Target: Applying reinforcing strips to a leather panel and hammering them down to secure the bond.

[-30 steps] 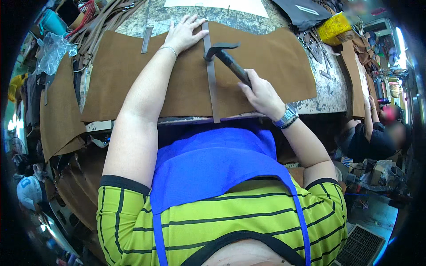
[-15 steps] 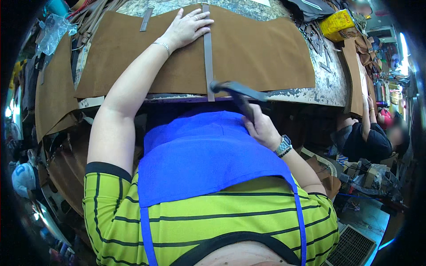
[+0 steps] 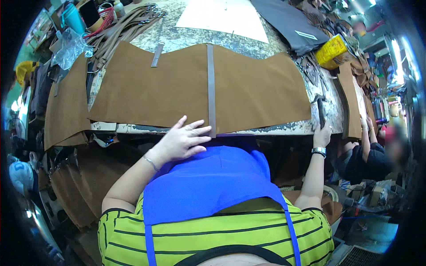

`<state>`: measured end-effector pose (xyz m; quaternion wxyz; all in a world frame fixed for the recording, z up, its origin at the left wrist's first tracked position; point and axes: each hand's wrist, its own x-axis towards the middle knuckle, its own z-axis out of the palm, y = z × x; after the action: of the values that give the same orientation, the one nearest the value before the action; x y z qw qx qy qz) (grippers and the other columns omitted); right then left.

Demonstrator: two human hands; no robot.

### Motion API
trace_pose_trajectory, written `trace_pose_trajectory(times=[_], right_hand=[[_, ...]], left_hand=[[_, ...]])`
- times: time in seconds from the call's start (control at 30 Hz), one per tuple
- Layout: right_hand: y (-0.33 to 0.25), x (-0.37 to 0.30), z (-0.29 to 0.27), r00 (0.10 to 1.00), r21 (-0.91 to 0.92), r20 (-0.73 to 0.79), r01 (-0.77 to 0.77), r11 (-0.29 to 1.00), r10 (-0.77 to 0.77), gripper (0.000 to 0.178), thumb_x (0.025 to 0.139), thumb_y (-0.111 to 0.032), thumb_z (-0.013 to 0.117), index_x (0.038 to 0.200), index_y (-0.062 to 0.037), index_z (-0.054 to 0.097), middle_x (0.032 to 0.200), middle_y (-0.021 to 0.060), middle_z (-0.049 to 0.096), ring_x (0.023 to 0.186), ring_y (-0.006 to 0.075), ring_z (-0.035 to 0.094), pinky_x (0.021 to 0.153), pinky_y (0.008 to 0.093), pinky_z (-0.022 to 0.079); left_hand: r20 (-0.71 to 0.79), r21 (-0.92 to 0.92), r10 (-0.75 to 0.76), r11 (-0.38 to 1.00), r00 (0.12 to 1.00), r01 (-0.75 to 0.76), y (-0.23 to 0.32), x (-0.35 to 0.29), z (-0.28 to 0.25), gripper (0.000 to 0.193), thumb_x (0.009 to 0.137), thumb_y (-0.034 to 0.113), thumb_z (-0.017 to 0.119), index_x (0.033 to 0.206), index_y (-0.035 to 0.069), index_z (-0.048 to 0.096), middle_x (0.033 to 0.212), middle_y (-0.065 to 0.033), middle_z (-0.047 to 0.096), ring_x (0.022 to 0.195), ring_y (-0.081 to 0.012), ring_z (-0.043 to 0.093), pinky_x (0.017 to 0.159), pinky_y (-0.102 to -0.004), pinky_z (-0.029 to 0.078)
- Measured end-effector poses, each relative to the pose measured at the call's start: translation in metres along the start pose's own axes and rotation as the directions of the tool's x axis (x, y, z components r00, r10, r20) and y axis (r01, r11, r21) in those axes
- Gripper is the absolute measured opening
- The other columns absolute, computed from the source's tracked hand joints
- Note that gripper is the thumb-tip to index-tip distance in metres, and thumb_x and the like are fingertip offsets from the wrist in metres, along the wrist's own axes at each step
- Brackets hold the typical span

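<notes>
A large brown panel (image 3: 151,95), leather-like with a wavy far edge, lies flat on the table. Down its middle runs a long grey strip (image 3: 211,88), whose near end hangs slightly past the panel's edge. My left hand (image 3: 182,141) is open, fingers spread, beside that near end; whether the fingertips touch it I cannot tell. At the table's right edge my right hand (image 3: 323,134) is closed around the handle of a hammer (image 3: 321,111), with the head pointing away from me. A short grey strap (image 3: 157,55) with a metal ring lies at the panel's far left edge.
Brown straps (image 3: 120,33) are heaped at the far left near a plastic bag (image 3: 71,48). White sheet (image 3: 222,20), dark grey material (image 3: 288,24) and a yellow container (image 3: 333,52) sit at the back. Another brown piece (image 3: 66,104) hangs left. A co-worker (image 3: 366,153) works at right.
My left hand has come back from the strip's far end to its near end. My right hand has carried the hammer from beside the strip to the table's right side.
</notes>
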<state>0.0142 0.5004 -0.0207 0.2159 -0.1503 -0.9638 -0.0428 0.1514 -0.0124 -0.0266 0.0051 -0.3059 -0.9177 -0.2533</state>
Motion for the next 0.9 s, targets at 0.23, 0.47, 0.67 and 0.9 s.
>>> trace_pose_trajectory(times=[0.23,0.47,0.67,0.9], right_hand=[[-0.068,0.025,0.012,0.963,0.116,0.039,0.261,0.958,-0.267,0.05,0.091,-0.045,0.048,0.123,-0.0083,0.054,0.115,0.0176,0.059,0.106,0.0345,0.055,0.089,0.0455,0.043],[-0.103,0.033,0.006,0.982,0.131,0.152,0.089,0.987,-0.108,0.076,0.077,-0.064,0.058,0.123,-0.0039,0.053,0.105,0.0249,0.061,0.098,0.04,0.059,0.085,0.0464,0.047],[-0.115,0.025,-0.03,0.965,0.097,0.241,0.082,0.992,-0.104,0.062,0.08,-0.05,0.064,0.114,0.0013,0.053,0.111,0.0269,0.057,0.101,0.041,0.057,0.085,0.0458,0.046],[-0.105,0.084,-0.055,0.914,0.654,0.063,0.265,0.709,-0.401,0.05,0.093,-0.029,0.053,0.128,0.0066,0.046,0.126,0.0204,0.053,0.115,0.0293,0.05,0.099,0.0353,0.037]], left_hand=[[-0.609,0.249,-0.606,0.467,0.512,0.849,-0.123,-0.031,-0.086,0.054,0.09,0.049,0.047,0.129,0.011,0.048,0.138,-0.0159,0.042,0.126,-0.0297,0.04,0.097,-0.0525,0.035],[-0.457,0.222,-0.849,0.181,0.266,0.958,-0.181,-0.054,-0.125,0.08,0.082,0.063,0.049,0.14,0.01,0.034,0.127,-0.0222,0.052,0.116,-0.0336,0.052,0.095,-0.045,0.042],[-0.605,0.134,-0.741,0.267,0.292,0.954,-0.182,-0.051,-0.135,0.056,0.069,0.054,0.07,0.102,0.009,0.067,0.102,-0.0144,0.066,0.099,-0.0285,0.062,0.084,-0.0405,0.049],[-0.61,-0.131,-0.735,0.461,0.295,0.878,-0.143,-0.051,-0.17,0.038,0.088,0.042,0.052,0.112,0.013,0.058,0.105,-0.0152,0.065,0.1,-0.0343,0.06,0.083,-0.0448,0.047]])
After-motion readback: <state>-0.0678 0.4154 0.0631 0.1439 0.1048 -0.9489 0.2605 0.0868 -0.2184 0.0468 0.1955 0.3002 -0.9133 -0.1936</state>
